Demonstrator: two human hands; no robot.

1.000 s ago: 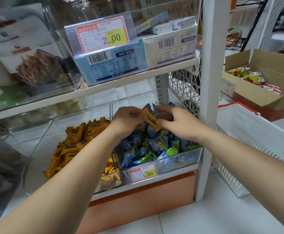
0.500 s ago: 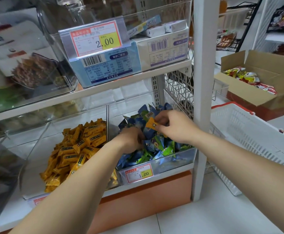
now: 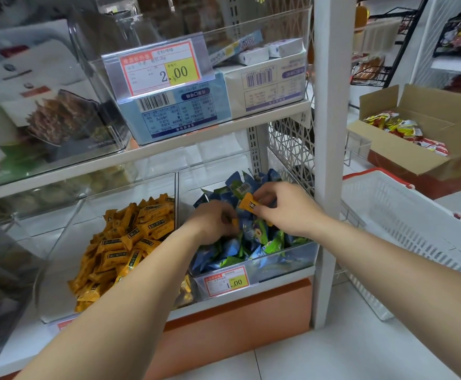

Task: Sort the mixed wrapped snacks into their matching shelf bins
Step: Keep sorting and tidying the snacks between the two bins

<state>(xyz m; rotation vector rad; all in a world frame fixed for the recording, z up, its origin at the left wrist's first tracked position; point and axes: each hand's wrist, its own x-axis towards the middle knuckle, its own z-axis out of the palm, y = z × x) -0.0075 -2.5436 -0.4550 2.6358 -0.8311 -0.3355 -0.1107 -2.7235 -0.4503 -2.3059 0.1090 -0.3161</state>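
Bins [image 3: 292,256] of wrapped snacks [image 3: 130,242]

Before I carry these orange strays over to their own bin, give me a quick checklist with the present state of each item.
1. Right hand has its stray: ok, an orange snack is pinched between its fingertips.
2. Left hand has one too: ok, a small orange piece shows at its fingers, mostly hidden.
3. Matching bin identified: ok, the orange-snack bin sits directly left of the blue-and-green bin.
4. Room in the target bin: ok, it is open on top and its pile stays below the rim.
5. More strays buried in the blue-and-green pile: cannot tell.
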